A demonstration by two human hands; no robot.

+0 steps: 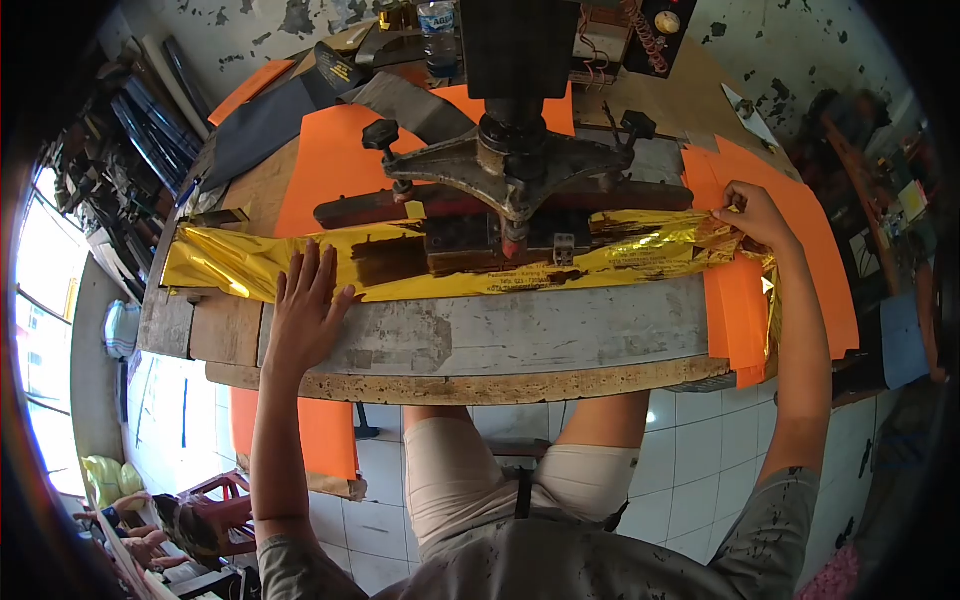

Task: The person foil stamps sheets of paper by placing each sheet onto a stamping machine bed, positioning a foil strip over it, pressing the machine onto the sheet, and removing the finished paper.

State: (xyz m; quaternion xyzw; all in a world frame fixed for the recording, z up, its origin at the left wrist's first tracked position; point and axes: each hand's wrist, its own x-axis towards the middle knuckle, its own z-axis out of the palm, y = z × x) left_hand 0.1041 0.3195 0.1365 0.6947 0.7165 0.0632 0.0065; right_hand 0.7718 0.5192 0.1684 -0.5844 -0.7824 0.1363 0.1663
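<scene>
A long strip of shiny gold stamping foil point(225, 262) lies across the table beneath a black foil stamping press point(512, 165). Parts of the strip show dark cut-outs and small printed lettering. My left hand point(308, 310) rests flat on the foil's left part, its fingers stretched out and holding nothing. At the strip's right end, my right hand point(758, 216) has its fingers curled and pinches the crumpled foil. From there a loose tail of foil hangs down beside my right forearm.
Orange sheets point(815, 270) lie in a stack at the right, and another orange sheet point(335, 150) lies behind the press. A grey metal plate point(560, 335) runs along the front of the wooden table. At the back stands a water bottle point(438, 38). A person point(185, 525) is at lower left.
</scene>
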